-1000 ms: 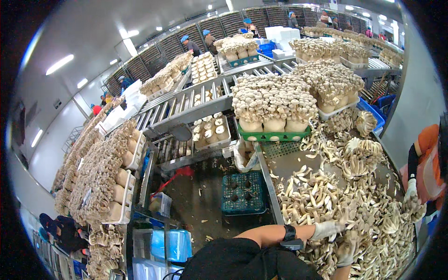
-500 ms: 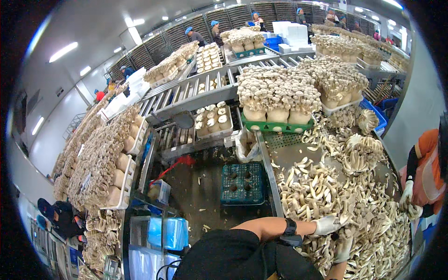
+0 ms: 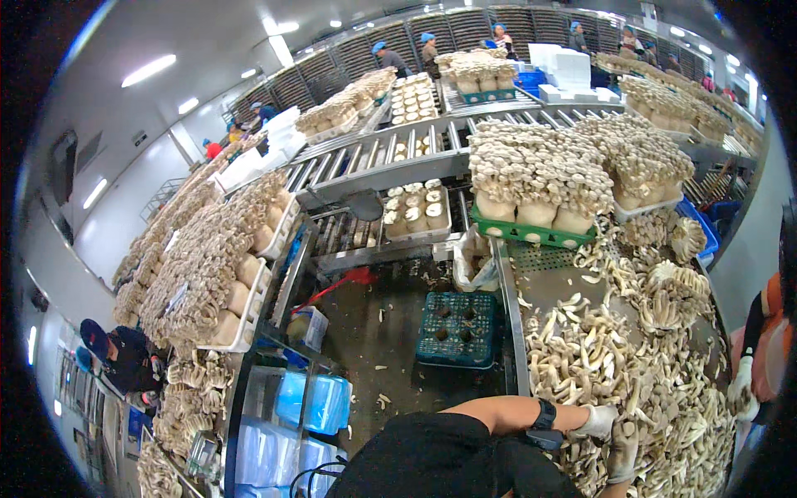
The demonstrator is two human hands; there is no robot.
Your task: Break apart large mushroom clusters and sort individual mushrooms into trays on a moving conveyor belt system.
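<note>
Loose pale-stemmed mushrooms (image 3: 573,349) lie in a thick heap over the metal table on my right. My left hand (image 3: 596,421), in a white glove, rests at the heap's near part with its fingers curled in; what they hold, if anything, is hidden. Right beside it my right hand (image 3: 623,452), gloved too, comes up from the lower edge with its fingers bent together. The two hands are almost touching. Mushrooms surround both of them. Larger mushroom clusters (image 3: 674,290) lie farther back on the table.
A green crate (image 3: 531,230) of growing mushrooms stands at the table's far end. A dark teal crate (image 3: 457,330) sits on the floor left of the table's metal edge. Roller conveyors (image 3: 365,170) cross behind. At the right, a co-worker's gloved hand (image 3: 741,390) is near the heap.
The view has turned left, so the scene sits farther right. My two hands have drawn closer together over the heap. The co-worker's hands at the right edge have shifted.
</note>
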